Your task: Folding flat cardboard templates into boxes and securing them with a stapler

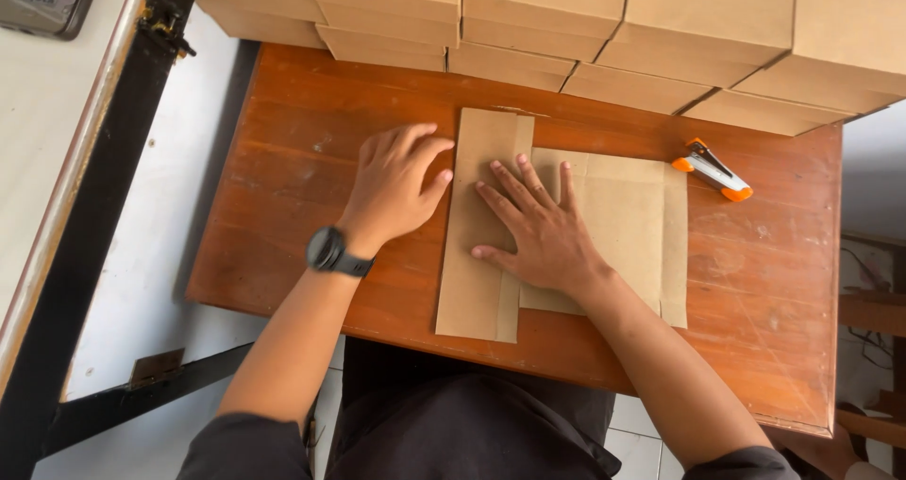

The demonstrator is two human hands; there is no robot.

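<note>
A flat brown cardboard sheet point(623, 216) lies on the wooden table point(302, 140), with its left flap point(477, 272) folded over. My right hand point(538, 230) presses flat on the sheet beside the fold, fingers spread. My left hand point(392, 183), with a black watch on the wrist, rests on the table at the flap's left edge, its fingertips touching the flap. Neither hand grips anything.
A white and orange stapler point(713, 170) lies on the table right of the sheet. Stacks of folded brown cardboard boxes point(604, 27) line the far edge. A white surface with a dark frame point(57, 159) stands to the left.
</note>
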